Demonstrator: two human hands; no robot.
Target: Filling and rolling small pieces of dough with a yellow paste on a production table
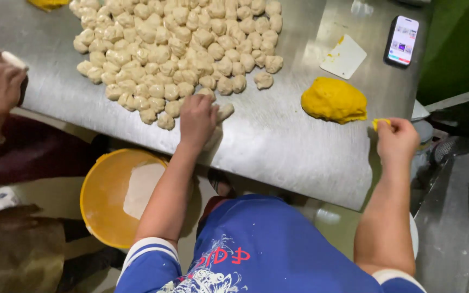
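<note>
Plenty of bare steel table between the left hand and the right hand, so that lane is open. At 12 o'clock from the left hand the dough ball pile blocks everything. The yellow dough lump sits at 10 o'clock from the right hand, with the scraper and phone beyond it.

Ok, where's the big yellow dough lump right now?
In the head view the yellow dough lump sits on the steel table at the right, just below the white scraper card, up-left of the right hand.
</note>
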